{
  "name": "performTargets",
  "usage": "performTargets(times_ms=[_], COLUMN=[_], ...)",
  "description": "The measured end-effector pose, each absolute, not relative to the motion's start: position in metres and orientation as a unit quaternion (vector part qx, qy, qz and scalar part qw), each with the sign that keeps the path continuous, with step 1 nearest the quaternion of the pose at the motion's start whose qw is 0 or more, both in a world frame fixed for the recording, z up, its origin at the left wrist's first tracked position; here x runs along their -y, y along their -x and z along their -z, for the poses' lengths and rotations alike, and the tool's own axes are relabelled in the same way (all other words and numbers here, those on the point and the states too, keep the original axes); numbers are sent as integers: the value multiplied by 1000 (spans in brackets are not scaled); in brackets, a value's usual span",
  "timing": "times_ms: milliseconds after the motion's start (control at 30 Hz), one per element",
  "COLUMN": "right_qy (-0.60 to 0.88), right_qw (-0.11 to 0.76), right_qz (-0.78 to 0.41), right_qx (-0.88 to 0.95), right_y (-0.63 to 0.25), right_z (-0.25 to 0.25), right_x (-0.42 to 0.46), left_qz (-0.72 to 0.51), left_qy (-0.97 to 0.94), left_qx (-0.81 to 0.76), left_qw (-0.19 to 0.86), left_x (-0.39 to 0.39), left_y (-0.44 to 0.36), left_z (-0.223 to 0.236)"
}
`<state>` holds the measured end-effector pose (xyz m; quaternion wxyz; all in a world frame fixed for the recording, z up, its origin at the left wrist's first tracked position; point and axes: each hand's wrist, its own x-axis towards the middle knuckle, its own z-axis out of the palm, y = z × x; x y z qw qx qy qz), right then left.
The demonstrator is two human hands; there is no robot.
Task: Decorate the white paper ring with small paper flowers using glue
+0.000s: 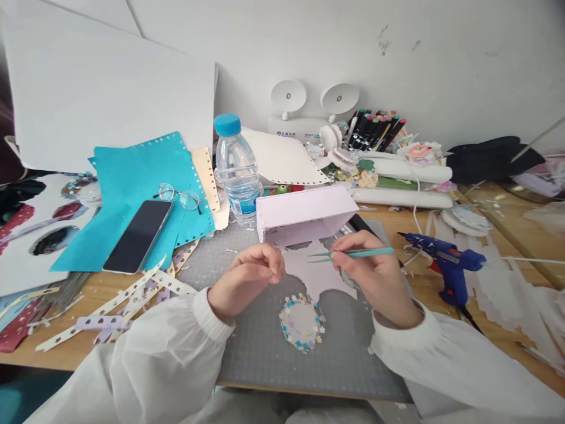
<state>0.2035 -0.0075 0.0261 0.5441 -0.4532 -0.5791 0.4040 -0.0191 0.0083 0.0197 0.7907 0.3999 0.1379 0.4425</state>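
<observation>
Centre right, tweezers (373, 252) are grasped by the right hand (382, 285); whether anything is pinched by the left hand (247, 275) cannot be told; the flower-edged disc (303, 321), lower centre, looks light, fragile, best lifted from beneath.

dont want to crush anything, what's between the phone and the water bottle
In the head view, glasses lie on blue paper beside the phone, with cream punched paper nearer the bottle.
</observation>
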Motion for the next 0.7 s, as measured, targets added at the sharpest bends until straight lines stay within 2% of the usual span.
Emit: performTargets(times_ms=[167,433,700], right_qy=[489,510,419], right_qw=[561,522,512], right_qz=[-329,-318,-288], right_qx=[581,605,693], right_y=[-187,-181,-177], right_z=[-6,6,2], right_x=[-11,-10,-2], left_qz=[-455,-443,-444], left_qy=[-339,-369,-262], left_qx=[-162,-191,-219], left_qw=[807,794,828], left_x=[-12,-8,-12], left_y=[18,17,17], left_z=[-24,-22,-28])
